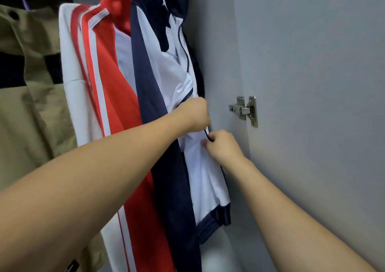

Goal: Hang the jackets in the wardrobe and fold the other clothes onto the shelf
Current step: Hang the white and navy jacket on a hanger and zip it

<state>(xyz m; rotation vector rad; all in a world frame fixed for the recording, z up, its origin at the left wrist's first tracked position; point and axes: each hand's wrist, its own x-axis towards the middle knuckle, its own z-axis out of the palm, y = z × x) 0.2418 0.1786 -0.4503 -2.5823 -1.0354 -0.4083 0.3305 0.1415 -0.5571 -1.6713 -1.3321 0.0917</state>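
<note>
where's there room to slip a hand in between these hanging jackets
Little room. The navy and white jacket hangs against the grey wardrobe wall, and the red and white jacket overlaps it. The left hand and right hand grip its zip front. The only gap is the dark strip between the red jacket and the khaki coat.

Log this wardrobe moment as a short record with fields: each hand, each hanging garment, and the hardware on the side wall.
left hand: grips the front of the navy and white jacket near its zipper
right hand: pinches the dark zipper just below the left hand
navy and white jacket: hanging, rightmost, beside the grey side wall
red and white jacket: hanging, to the left of the navy one
khaki coat: hanging, far left
hinge: metal, fixed to the side wall to the right of the hands
</note>
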